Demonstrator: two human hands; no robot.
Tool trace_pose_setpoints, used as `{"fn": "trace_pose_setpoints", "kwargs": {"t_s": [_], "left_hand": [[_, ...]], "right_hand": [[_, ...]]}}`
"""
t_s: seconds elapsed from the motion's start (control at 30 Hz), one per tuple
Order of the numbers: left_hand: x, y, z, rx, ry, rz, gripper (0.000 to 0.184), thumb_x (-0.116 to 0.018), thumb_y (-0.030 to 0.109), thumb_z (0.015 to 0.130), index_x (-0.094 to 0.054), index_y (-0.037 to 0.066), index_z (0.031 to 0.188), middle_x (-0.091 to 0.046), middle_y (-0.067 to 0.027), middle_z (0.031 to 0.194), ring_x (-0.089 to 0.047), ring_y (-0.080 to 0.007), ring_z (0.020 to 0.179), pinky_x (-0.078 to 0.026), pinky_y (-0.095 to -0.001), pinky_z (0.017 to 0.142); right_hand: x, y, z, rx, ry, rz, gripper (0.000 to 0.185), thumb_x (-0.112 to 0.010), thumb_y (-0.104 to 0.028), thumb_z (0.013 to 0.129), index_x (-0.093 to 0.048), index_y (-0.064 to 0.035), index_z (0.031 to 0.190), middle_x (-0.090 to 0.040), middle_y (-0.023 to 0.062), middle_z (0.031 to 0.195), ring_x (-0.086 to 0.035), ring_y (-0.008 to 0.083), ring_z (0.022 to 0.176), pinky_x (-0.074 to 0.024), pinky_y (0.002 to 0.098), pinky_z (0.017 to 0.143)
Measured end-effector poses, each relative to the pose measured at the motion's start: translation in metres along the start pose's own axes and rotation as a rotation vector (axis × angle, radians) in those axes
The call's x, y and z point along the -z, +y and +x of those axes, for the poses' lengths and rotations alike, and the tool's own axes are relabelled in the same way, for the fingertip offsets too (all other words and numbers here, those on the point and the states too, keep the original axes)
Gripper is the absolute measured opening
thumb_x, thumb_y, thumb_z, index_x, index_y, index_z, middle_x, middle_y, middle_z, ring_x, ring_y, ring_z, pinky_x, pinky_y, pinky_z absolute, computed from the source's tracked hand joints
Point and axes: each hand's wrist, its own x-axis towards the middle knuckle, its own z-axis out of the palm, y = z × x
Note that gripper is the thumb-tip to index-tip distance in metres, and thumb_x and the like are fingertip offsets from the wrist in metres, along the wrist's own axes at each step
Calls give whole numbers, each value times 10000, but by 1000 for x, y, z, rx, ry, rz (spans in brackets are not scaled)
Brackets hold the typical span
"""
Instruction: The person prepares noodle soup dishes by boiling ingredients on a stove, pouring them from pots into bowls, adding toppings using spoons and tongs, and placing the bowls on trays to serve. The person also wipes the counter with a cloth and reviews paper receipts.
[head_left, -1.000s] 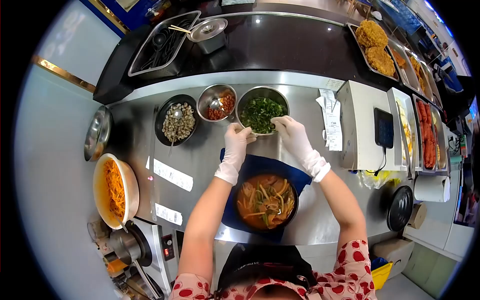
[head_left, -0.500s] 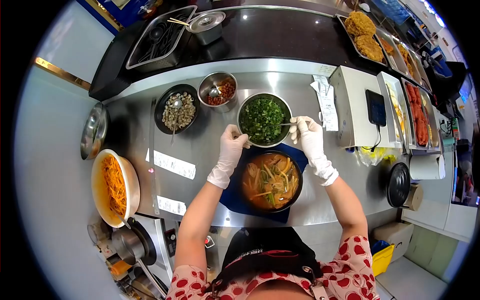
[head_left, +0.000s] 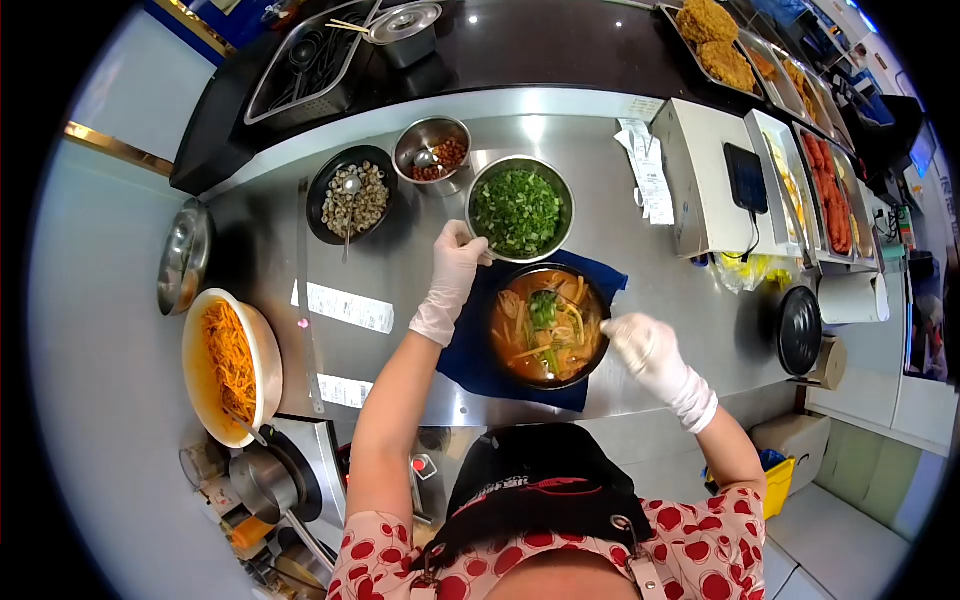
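My gloved left hand [head_left: 460, 270] pinches the near-left rim of a steel bowl [head_left: 569, 215] filled with chopped green onions [head_left: 517, 211]. In my gloved right hand [head_left: 645, 350], closed and blurred by motion, is a spoon whose handle is mostly hidden. That hand is at the right edge of a black bowl [head_left: 497, 370] of reddish soup [head_left: 515, 345] with pale strips and vegetables. A small clump of chopped green onion [head_left: 543, 308] shows over the soup. Beneath the black bowl lies a blue cloth [head_left: 465, 365].
Left of the steel bowl stand a black bowl of shellfish [head_left: 365, 200] and a steel bowl of red-brown pieces [head_left: 452, 153]. Shredded carrot [head_left: 230, 360] fills a large bowl at far left. Receipts [head_left: 350, 308] lie on the counter; a phone [head_left: 745, 178] rests on a box at right.
My right hand has moved with the spoon from the green onion bowl down to the soup's right side. Green onion now shows over the soup. My left hand stays at the steel bowl's rim.
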Motion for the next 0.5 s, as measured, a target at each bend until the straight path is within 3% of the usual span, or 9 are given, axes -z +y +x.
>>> {"fn": "trace_pose_setpoints", "kwargs": {"t_s": [0.07, 0.17, 0.23, 0.37, 0.4, 0.43, 0.5], "left_hand": [[1, 1, 1, 23, 3, 0, 145, -606, -7, 820, -475, 57, 817, -593, -62, 766, -626, -155, 637, -525, -260, 549], [-2, 2, 7, 54, 24, -6, 113, -598, 2, 827, -494, 36, 854, -596, -76, 770, -636, -170, 651, -530, -255, 552], [-10, 0, 19, 74, 56, -34, 106, -595, 5, 829, -504, 20, 881, -596, -84, 774, -644, -178, 663, -534, -255, 557], [-32, -3, 44, 127, 45, -184, 246, -640, 137, 874, -532, -38, 1008, -612, -126, 876, -661, -220, 720, -548, -275, 613], [-30, 7, 44, 192, 59, -159, 300, -642, 191, 885, -529, -44, 1035, -613, -124, 879, -662, -225, 733, -548, -287, 625], [-27, 16, 45, 257, 72, -140, 357, -643, 245, 896, -526, -49, 1061, -613, -122, 883, -663, -230, 747, -547, -298, 636], [-2, 8, 60, 214, 349, -205, 358, -630, 285, 906, -526, -37, 1023, -612, -118, 888, -656, -230, 735, -546, -317, 643]], "right_hand": [[3, -5, -4, 307, -145, -337, 160, -608, -63, 863, -618, -23, 1017, -625, 120, 843, -616, 270, 736, -520, 345, 653], [2, 4, 24, 240, 99, -285, 180, -581, -38, 868, -622, -28, 1042, -630, 127, 857, -624, 291, 764, -518, 344, 688], [-8, 18, 55, 6, 269, -198, 192, -571, -15, 871, -624, -26, 1056, -632, 131, 863, -623, 288, 763, -514, 324, 702], [-39, 76, 130, -340, 474, 365, 274, -557, -98, 947, -579, 3, 1201, -582, 8, 817, -535, 71, 677, -449, 218, 612], [-41, 84, 144, -344, 509, 443, 414, -576, -113, 940, -469, 20, 1316, -580, 14, 846, -538, 75, 685, -450, 213, 625], [-40, 91, 151, -398, 576, 306, 494, -588, -99, 929, -387, 31, 1362, -555, 2, 844, -519, 70, 696, -446, 205, 638], [-42, 73, 157, -304, 778, 65, 519, -637, -45, 874, -414, 28, 1337, -538, -4, 805, -512, 74, 697, -461, 215, 668]]}}
